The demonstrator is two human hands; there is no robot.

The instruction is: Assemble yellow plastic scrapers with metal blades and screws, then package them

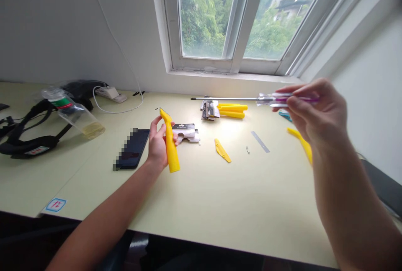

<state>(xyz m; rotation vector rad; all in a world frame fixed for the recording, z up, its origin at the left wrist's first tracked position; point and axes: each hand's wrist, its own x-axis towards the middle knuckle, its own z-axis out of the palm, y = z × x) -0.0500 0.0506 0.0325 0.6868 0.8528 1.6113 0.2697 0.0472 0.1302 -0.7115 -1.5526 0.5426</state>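
Observation:
My left hand (158, 143) is closed round a yellow scraper (172, 149), its handle end pointing down towards me and its narrow head up. In my right hand (317, 107), raised above the table, is a screwdriver (235, 99) with a clear and purple handle; its long shaft points left. Between the hands on the table lie a yellow plastic cover piece (222, 150), a few tiny screws (248, 150) and a flat grey blade (260, 141). Another yellow handle (300, 143) lies partly hidden behind my right wrist.
More yellow scrapers (234, 109) in card packaging lie near the window. Opened packaging (185, 132) sits behind my left hand. A black phone (135, 149), a tilted plastic bottle (75, 114), black straps (31, 141) and a white power strip (110, 94) with a cable are on the left.

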